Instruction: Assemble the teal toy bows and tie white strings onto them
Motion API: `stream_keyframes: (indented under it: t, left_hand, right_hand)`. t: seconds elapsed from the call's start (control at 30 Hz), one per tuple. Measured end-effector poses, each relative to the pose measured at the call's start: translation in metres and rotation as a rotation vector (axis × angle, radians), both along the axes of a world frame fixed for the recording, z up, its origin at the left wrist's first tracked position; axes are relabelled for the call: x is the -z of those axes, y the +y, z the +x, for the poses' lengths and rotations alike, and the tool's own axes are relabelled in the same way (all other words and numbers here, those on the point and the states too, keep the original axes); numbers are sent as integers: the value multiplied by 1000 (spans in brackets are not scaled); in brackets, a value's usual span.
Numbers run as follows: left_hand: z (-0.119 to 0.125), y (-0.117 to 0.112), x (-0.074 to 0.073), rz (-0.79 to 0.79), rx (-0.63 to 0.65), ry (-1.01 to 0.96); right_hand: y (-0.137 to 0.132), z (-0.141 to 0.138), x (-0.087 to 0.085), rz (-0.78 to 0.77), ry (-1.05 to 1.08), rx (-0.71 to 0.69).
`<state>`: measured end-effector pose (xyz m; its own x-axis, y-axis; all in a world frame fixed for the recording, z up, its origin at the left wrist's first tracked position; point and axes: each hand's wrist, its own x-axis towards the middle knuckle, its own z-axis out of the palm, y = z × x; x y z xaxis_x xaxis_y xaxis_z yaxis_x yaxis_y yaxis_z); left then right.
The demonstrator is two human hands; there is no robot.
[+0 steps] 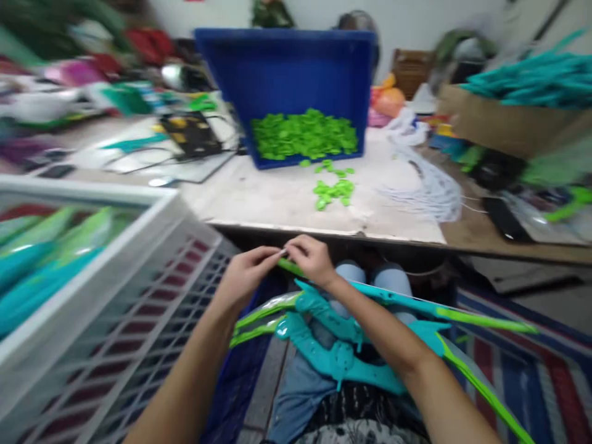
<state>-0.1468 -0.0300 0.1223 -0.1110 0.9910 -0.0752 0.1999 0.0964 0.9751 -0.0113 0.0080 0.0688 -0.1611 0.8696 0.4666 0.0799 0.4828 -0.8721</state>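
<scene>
Several teal and green plastic toy bows (342, 361) lie across my lap. The uppermost bow (481, 317) has a thin white string (398, 293) along its edge, leading toward my right hand. My left hand (247, 271) and my right hand (312, 259) meet just below the table edge, at the green tip (290, 267) of a bow. Both are closed in a pinch on a small whitish bit of string between the fingertips. The exact hold of each finger is blurred.
A blue bin (287, 68) of small green plastic pieces (305, 135) stands tilted on the table, with loose pieces before it. White strings (435, 191) lie to its right. A white crate (185, 234) of bows is at left, a cardboard box (513, 123) of teal parts at right.
</scene>
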Motion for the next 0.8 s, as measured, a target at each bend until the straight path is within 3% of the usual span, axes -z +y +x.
stream_keyframes:
  t: [0.07, 0.17, 0.3, 0.47, 0.6, 0.8]
  left_hand:
    - [-13, -4, 5, -15, -17, -13]
    - [-10, 2, 13, 10, -26, -90]
    - [-7, 6, 16, 27, -12, -155]
    - [-16, 5, 7, -56, 75, -179]
    - [-14, 5, 4, -60, 49, -177]
    - [-8, 3, 13, 1, -45, -122]
  right_hand:
    - [7, -2, 5, -58, 80, -69]
    - [4, -2, 7, -89, 113, -132]
    - [3, 2, 2, 42, 23, -191]
    - [12, 7, -6, 152, -73, -254]
    - [8, 7, -11, 159, -121, -184]
    - [1, 8, -6, 17, -154, -50]
